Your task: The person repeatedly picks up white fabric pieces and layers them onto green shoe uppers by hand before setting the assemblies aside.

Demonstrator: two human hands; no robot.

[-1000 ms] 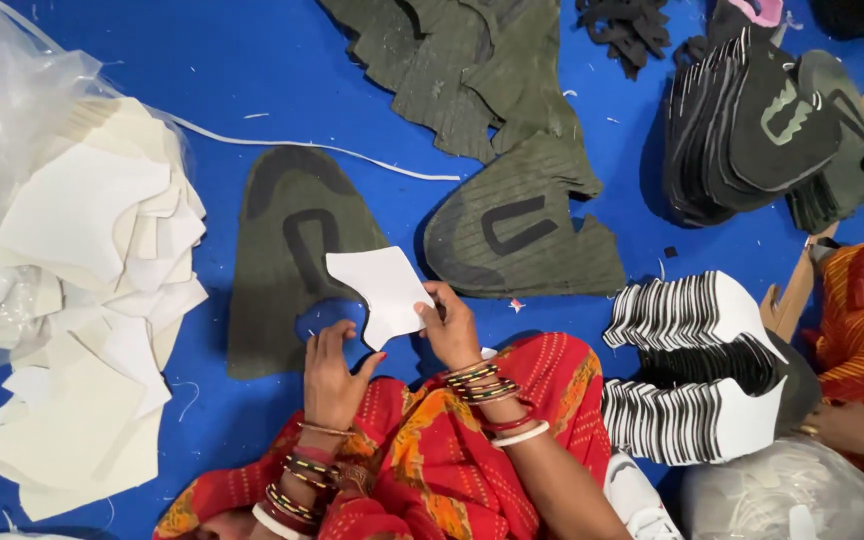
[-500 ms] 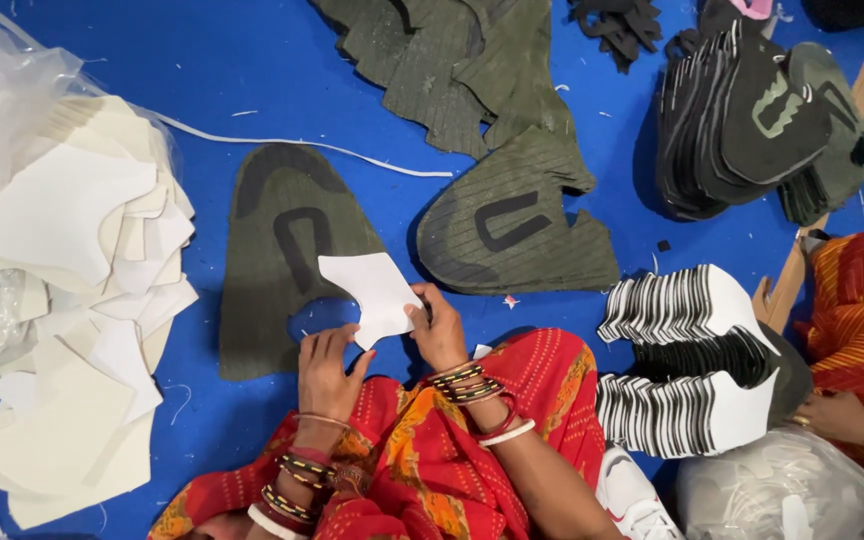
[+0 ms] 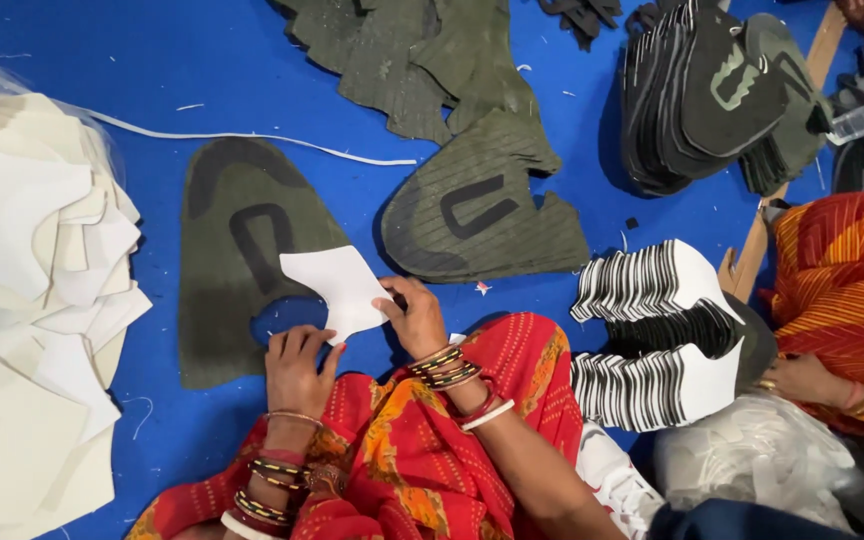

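Barely anything moved vs. half a sec ago: white cut piece [image 3: 337, 290] sits a touch lower, same grip. Right hand [image 3: 414, 318] pinches its right edge, closed on it; left hand [image 3: 297, 365] touches its lower edge, fingers curled, can't tell if it's actually clamping. Piece is flat, thin, stiff-looking, angular w/ notch, over the olive ribbed upper panel [image 3: 237, 260] on the blue floor [image 3: 102, 60]. Second olive panel [image 3: 477, 215] just right. Heap of white pieces [image 3: 27, 320] at left, cut off by frame edge. Stacked black/white pieces [image 3: 652, 335] at right, partly hidden.
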